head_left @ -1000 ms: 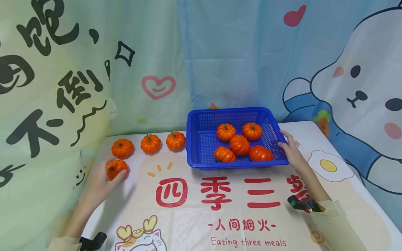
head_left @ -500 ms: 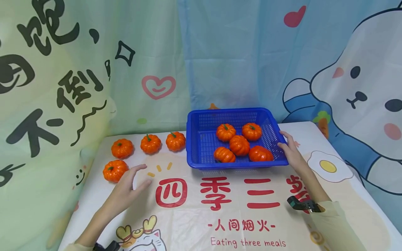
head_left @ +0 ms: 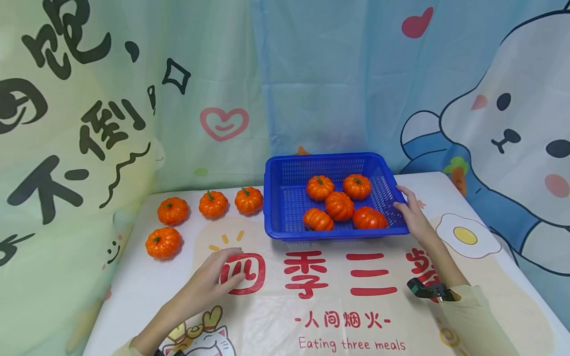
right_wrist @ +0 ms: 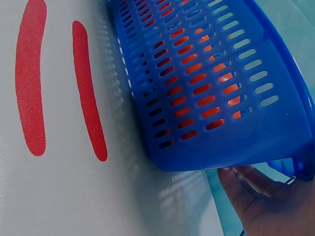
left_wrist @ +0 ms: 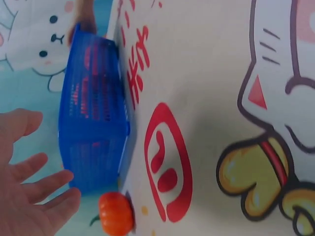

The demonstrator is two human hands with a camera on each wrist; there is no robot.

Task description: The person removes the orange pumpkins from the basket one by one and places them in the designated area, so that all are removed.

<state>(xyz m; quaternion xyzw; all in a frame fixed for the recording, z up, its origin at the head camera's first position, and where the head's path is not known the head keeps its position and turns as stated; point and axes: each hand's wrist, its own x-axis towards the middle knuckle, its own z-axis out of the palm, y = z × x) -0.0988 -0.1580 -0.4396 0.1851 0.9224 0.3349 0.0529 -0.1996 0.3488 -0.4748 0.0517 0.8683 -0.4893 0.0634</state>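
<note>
My left hand (head_left: pixel 218 277) hovers over the red lettering on the tablecloth, fingers spread and nothing held. Its fingers also show in the left wrist view, apart from the blue basket (left_wrist: pixel 91 167). My right hand (head_left: pixel 414 217) holds the right end of the blue plastic basket (head_left: pixel 285 235), thumb at the rim; in the right wrist view its fingers (right_wrist: pixel 236 189) meet the end wall. Inside the basket lie several small orange pumpkins (head_left: pixel 340 205). To the left, a pumpkin (head_left: pixel 164 243) sits in front of another pumpkin (head_left: pixel 173 211).
Two more pumpkins stand along the back edge: one pumpkin (head_left: pixel 213 204) further left, the other pumpkin (head_left: pixel 249 200) close beside the basket. A printed cloth (head_left: pixel 347 306) covers the table. Behind and left hangs a cartoon curtain (head_left: pixel 311 89).
My left hand let go of the front left pumpkin, which now stands on the table, then moved right and toward the front. The right hand and basket stayed put.
</note>
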